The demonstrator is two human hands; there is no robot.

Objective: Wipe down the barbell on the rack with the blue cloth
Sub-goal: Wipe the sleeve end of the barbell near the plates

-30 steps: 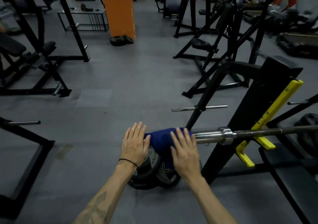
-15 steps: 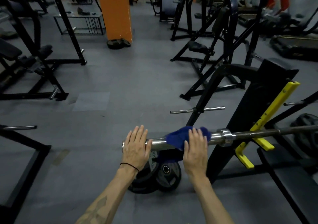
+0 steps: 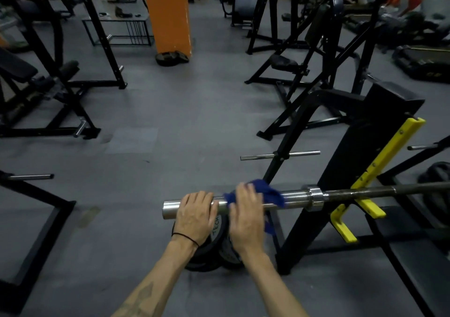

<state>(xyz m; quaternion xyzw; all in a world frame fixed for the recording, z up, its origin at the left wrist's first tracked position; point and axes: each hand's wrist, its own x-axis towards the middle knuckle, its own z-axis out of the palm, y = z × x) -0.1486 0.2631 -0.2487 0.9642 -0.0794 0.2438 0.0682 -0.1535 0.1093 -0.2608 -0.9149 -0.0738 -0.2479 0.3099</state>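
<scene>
The barbell (image 3: pixel 294 196) lies across the yellow hooks (image 3: pixel 365 201) of the black rack (image 3: pixel 353 156), its chrome sleeve pointing left. My left hand (image 3: pixel 196 215) sits near the sleeve's bare end, fingers curled over the top of it. Just to its right, the blue cloth (image 3: pixel 269 193) is draped over the sleeve, with one end hanging below. My right hand (image 3: pixel 247 216) lies on the cloth and wraps it against the sleeve; the hand is motion-blurred. The collar (image 3: pixel 315 198) is a little to the right of the cloth.
Weight plates (image 3: pixel 214 255) lie on the floor under my hands. A chrome plate peg (image 3: pixel 280 155) sticks out behind the bar. A black bench (image 3: pixel 418 263) is at lower right. Black machines stand left and at the back, by an orange pillar (image 3: pixel 170 12).
My right hand slid the cloth rightward from the sleeve's end, baring the chrome there. My left hand's fingers, straight before, now curl over the sleeve.
</scene>
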